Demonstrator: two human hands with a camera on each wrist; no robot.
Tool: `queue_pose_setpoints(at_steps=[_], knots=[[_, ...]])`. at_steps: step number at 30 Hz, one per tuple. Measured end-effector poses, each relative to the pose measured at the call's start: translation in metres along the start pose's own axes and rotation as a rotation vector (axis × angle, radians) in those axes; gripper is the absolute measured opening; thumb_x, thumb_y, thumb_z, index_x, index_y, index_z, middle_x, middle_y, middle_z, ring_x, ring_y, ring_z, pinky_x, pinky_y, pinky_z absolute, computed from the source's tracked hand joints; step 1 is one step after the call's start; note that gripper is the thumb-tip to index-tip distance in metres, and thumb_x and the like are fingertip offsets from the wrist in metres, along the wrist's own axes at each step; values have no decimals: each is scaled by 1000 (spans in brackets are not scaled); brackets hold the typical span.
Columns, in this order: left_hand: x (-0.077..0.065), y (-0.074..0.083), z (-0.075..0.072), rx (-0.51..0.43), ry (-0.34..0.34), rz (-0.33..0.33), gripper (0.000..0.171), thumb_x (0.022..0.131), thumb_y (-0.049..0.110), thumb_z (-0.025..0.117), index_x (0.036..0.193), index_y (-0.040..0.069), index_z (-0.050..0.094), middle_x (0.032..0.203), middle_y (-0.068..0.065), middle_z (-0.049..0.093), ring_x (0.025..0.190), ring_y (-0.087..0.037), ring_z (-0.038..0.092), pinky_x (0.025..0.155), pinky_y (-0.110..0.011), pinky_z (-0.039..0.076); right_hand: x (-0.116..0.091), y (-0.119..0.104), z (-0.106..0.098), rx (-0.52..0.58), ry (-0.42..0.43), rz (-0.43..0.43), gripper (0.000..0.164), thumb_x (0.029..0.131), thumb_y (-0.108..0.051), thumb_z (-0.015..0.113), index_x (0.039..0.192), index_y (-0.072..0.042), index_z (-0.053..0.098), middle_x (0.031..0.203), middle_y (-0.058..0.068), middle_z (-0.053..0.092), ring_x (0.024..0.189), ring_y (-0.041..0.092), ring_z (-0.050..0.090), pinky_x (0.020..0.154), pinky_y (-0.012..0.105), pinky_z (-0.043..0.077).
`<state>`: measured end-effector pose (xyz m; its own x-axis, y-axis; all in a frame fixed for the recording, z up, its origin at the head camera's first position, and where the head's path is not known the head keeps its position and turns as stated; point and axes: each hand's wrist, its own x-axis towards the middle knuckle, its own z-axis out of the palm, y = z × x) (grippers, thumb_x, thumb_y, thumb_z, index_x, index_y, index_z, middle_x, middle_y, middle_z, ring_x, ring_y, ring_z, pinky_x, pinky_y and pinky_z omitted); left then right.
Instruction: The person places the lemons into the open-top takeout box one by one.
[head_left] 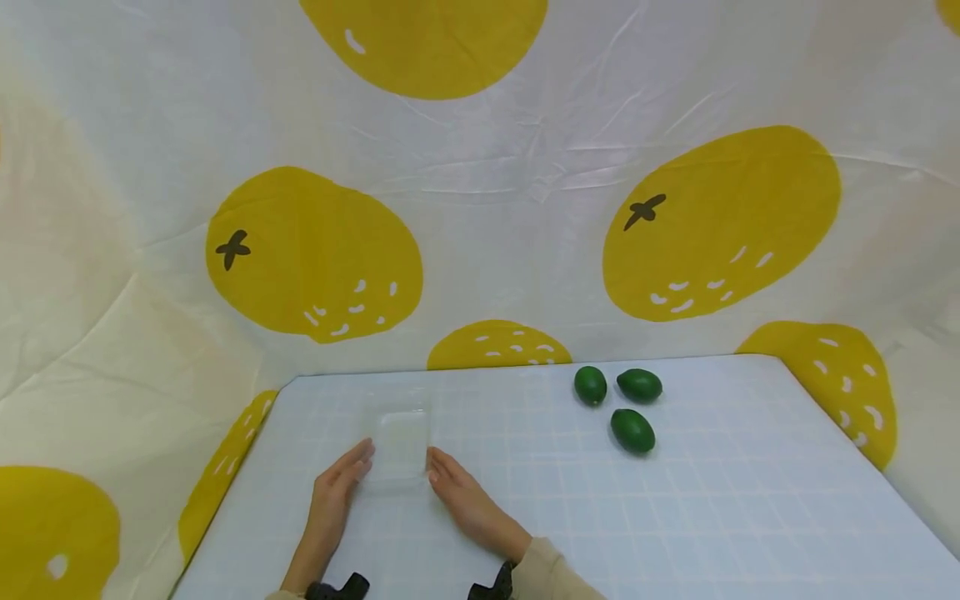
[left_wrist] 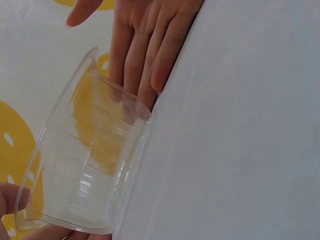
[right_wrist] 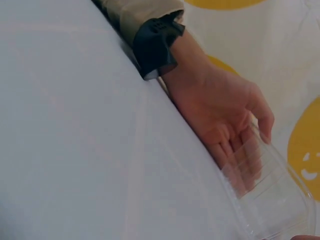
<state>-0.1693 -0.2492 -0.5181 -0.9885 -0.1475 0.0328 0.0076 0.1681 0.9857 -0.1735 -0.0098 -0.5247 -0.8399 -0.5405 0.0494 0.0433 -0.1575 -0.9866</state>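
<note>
- Nearest, black wrist mounts (head_left: 341, 587) are sitting on both wrists, on the inner sides, probably so that each is facing across to the other hand's palm; a beige sleeve (head_left: 551, 575) is covering the right forearm.
- The left hand (head_left: 330, 496) is reaching in from 8 o'clock of the container. Its fingers are lying straight and together along the wall, its thumb touching the rim – seemingly to steady that side.
- The right hand (head_left: 472, 504) is coming in from 4 o'clock, fingers extended side by side against the opposite wall, thumb lifting apart from the rim; neither hand is curling round anything.
- The clear plastic container (head_left: 401, 450) is standing upright between them on the table (head_left: 720, 500), open side up. Flat fingers are likely suiting its thin walls, bracing without crushing.
- Between 2 and 3 o'clock, well apart, three limes are lying loosely grouped: a front lime (head_left: 632, 431), one (head_left: 590, 386) between its 10 and 11 o'clock, another (head_left: 640, 385) at its 12.
- Farthest, at 12 o'clock, a fruit-print cloth (head_left: 502, 242) is hanging, presumably as a backdrop.
</note>
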Motion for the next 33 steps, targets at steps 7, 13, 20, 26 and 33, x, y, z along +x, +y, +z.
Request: queue_pose_setpoints(at_steps=[7,13,20,26,33], knots=[[-1,-3,12,11,-3,65,40,100,15,56,138,1,57,142,-9,55,137,-18,44,100,-6,33,-7,-1,-13,-5,10,-6,62,107,-30,42,155,3,20,161,22,21,148,36,19,119,47,17],[-3,0,28,14,-16,48,43,99,17,56,140,4,56,144,-7,54,140,-22,41,100,-7,32,-16,-2,-27,-58,28,43,63,107,-35,42,156,-2,22,162,15,22,149,32,20,119,48,17],[-7,0,48,-17,-20,41,43,100,14,54,140,2,54,144,-10,54,139,-24,42,99,-6,33,-29,-4,-41,-124,40,47,62,107,-36,41,157,-4,22,162,16,22,148,33,21,119,48,18],[-10,4,67,-23,-39,95,43,100,13,54,141,-1,53,143,-14,53,139,-28,42,100,-8,33,-40,-6,-55,-161,62,65,63,106,-38,42,157,-5,24,162,14,24,148,32,22,118,50,18],[-15,6,88,-37,-75,162,43,101,9,53,141,-4,50,143,-19,52,138,-31,43,101,-9,33,-56,-9,-72,-114,66,69,65,106,-35,43,157,-2,19,163,17,17,149,34,16,119,50,15]])
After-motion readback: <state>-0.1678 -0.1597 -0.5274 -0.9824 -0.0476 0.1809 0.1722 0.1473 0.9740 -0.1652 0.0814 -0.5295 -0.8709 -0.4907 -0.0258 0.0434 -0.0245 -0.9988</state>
